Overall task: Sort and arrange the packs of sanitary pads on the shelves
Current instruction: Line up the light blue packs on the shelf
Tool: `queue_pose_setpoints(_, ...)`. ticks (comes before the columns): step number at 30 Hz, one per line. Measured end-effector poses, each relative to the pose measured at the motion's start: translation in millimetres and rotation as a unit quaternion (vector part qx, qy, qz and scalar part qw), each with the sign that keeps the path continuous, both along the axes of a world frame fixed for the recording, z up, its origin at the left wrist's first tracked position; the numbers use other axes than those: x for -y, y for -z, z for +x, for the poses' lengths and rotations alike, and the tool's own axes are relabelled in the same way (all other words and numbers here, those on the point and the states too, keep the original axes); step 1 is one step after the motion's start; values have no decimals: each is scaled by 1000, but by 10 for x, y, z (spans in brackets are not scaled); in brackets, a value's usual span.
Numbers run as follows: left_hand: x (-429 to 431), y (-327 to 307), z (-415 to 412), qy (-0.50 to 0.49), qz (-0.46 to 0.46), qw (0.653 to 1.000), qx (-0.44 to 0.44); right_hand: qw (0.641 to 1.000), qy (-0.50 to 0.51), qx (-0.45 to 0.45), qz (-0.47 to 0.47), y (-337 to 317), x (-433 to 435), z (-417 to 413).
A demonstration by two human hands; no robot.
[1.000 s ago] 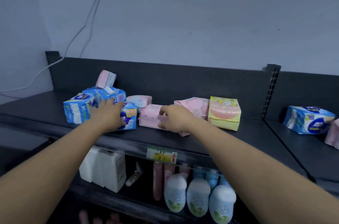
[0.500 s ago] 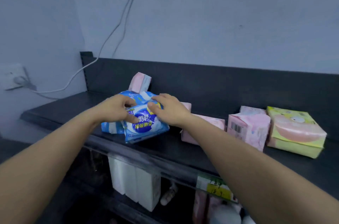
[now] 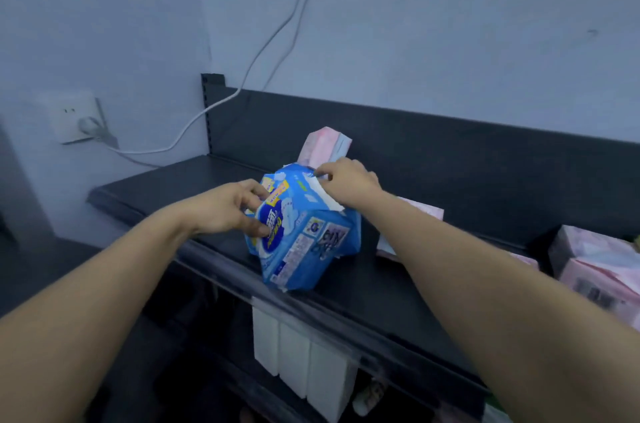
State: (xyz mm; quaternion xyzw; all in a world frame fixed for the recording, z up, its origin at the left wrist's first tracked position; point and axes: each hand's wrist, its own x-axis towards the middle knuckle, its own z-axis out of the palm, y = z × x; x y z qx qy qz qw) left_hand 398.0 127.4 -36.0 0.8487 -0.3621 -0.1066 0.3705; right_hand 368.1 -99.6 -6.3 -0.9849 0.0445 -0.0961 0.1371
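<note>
Head view, on the dark top shelf (image 3: 180, 194): blue pack (image 3: 304, 242) of sanitary pads sits near the front lip, tilted, its lower corner on the shelf surface; may be two packs pressed together, cannot tell.

Left grip (image 3: 228, 211) is curled round the pack's left face, thumb low on the printed front, fingers over the upper edge; right grip (image 3: 349, 180) pinches the white seam flap at the top rear corner; both are bare hands, both holding the same pack.

Handling, judged: film wrapper looks glossy and creased, so likely slippery and soft; contents compressible and light; nothing fragile, though the seam flap could tear if the whole weight hangs from it. Better purchase is probably across the two broad faces or under the base, squeezing lightly so the padding gives and the film does not slide; the flap serves for steering only.

Pink pack (image 3: 325, 145) leans against the back panel just behind the blue one; pale pink pack (image 3: 422, 211) lies beside it, partly hidden by the right forearm; more pink packs (image 3: 595, 266) sit well apart at the right edge.

White cartons (image 3: 298, 353) stand on the shelf below; wall socket (image 3: 74, 117) and white cable (image 3: 263, 51) on the wall at left.
</note>
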Motion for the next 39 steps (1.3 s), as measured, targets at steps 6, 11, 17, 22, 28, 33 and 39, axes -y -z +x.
queue_pose_setpoints(6,-316,-18,148,-24,-81,996,-40,988,-27,-72,-131,-111,-240,190)
queue_pose_setpoints(11,-609,16,247,-56,-125,989,-47,981,-26,-105,-159,24,-509,344)
queue_pose_setpoints(17,-747,119,235,-93,-173,979,-61,992,28,-71,-100,72,-662,458)
queue_pose_setpoints(22,-747,179,123,-140,-179,973,-41,995,29,-3,-96,157,-681,456)
queue_pose_setpoints(28,-688,106,-132,-189,-214,958,19,992,-5,120,36,216,-503,340)
queue_pose_setpoints(33,-718,-151,-452,-225,-200,952,55,967,-45,226,106,144,-467,66)
queue_pose_setpoints(39,-1055,-420,-1045,-305,-135,938,101,935,-126,302,134,-160,-840,-250)
